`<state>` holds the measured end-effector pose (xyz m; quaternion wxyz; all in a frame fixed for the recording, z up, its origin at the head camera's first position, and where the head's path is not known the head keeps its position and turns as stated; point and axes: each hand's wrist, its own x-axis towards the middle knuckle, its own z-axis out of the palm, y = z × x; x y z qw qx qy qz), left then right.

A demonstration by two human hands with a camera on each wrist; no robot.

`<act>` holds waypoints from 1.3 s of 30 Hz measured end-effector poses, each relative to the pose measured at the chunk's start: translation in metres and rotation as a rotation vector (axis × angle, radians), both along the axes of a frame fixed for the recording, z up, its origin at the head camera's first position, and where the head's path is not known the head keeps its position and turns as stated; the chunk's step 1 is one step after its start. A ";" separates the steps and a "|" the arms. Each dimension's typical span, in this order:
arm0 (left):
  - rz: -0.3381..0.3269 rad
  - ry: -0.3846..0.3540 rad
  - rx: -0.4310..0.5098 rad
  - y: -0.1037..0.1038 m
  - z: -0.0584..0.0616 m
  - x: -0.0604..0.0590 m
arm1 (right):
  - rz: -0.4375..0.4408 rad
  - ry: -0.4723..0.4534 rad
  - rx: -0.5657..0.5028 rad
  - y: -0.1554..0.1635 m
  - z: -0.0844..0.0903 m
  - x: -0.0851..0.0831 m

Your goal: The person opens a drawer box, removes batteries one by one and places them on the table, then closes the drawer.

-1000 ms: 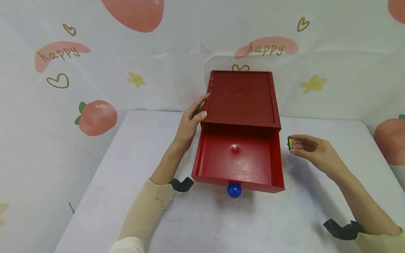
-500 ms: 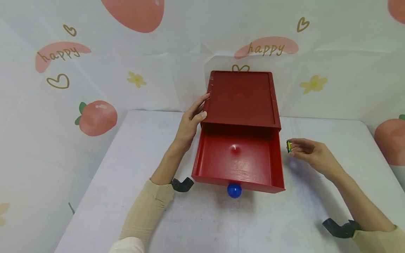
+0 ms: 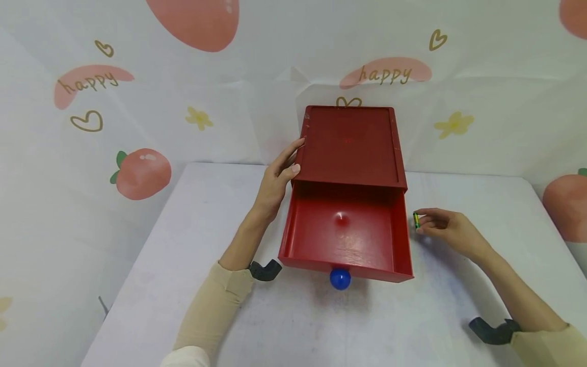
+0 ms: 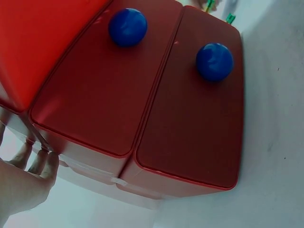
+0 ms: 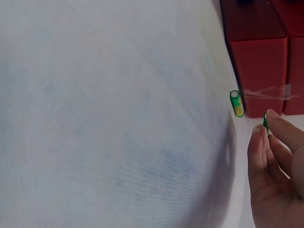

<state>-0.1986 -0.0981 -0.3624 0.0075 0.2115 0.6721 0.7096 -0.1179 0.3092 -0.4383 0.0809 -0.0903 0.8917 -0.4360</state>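
White backdrop fabric [image 3: 261, 48], printed with pink fruit, gold hearts and the word "happy", is hanging behind a pale table [image 3: 215, 219]. Near the table's far edge, around its middle, a dark red plastic drawer chest [image 3: 346, 145] is standing. Its bright red top drawer [image 3: 321, 239] is jutting out toward the near edge, with a round blue knob [image 3: 340, 279] sitting on its front; the left wrist view is showing two closed lower drawers [image 4: 90, 95].

The person's left hand [image 3: 274, 182] is resting on the chest's left side, fingers extended and thumb lying against the top edge. The right hand [image 3: 447, 232] is pinching a small green-and-yellow cylindrical battery [image 3: 416, 220] between thumb and fingertips, just outside the top drawer's right wall, on the side facing the table's right edge. A second green-and-yellow battery [image 5: 236, 103] is lying on the table just beside the right side of the chest's base — whether it is touching, one cannot tell.

Judging by this layout, the work is sitting partway: the top drawer is already standing open and one battery is already being held, yet neither is lying on the visible drawer floor. The held one is not yet released, and the second is waiting on the table — no hand is touching it.
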 end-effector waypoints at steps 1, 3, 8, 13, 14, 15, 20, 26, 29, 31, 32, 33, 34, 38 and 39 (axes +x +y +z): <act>0.000 -0.002 0.001 0.000 0.000 0.000 | 0.001 0.002 0.003 0.000 -0.001 0.000; 0.002 -0.003 -0.002 0.000 -0.001 0.001 | 0.002 0.003 0.019 0.000 -0.003 0.000; 0.006 -0.003 -0.003 -0.001 -0.002 0.001 | 0.000 -0.029 0.058 0.000 -0.009 0.000; 0.003 -0.005 0.000 -0.001 -0.004 0.003 | 0.000 -0.051 0.069 0.001 -0.013 0.000; 0.001 -0.006 0.002 0.000 -0.004 0.003 | 0.000 -0.051 0.072 0.001 -0.013 0.000; -0.002 -0.007 0.004 0.000 -0.004 0.003 | -0.001 -0.050 0.072 0.001 -0.014 0.000; -0.004 -0.003 0.010 -0.001 -0.004 0.003 | -0.013 -0.024 0.075 0.000 -0.017 0.000; 0.011 0.005 -0.006 0.000 -0.005 0.001 | -0.035 0.012 0.099 -0.001 -0.022 0.001; 0.013 0.006 -0.014 0.000 -0.004 0.001 | -0.034 0.024 0.121 -0.001 -0.023 0.000; 0.012 0.005 -0.013 0.000 -0.003 0.001 | -0.025 0.033 0.129 -0.001 -0.023 0.000; 0.013 0.004 -0.012 0.000 -0.003 0.001 | -0.020 0.040 0.134 -0.001 -0.023 -0.001; 0.013 0.002 -0.011 0.000 -0.002 0.001 | -0.013 0.047 0.140 -0.002 -0.023 -0.001; 0.013 0.001 -0.007 0.000 -0.002 0.001 | -0.007 0.056 0.146 -0.002 -0.023 -0.002; 0.013 0.001 -0.006 0.000 -0.001 0.000 | 0.010 0.065 0.173 -0.002 -0.023 -0.003; 0.012 0.001 -0.006 0.000 -0.001 0.000 | 0.012 0.061 0.176 -0.002 -0.023 -0.004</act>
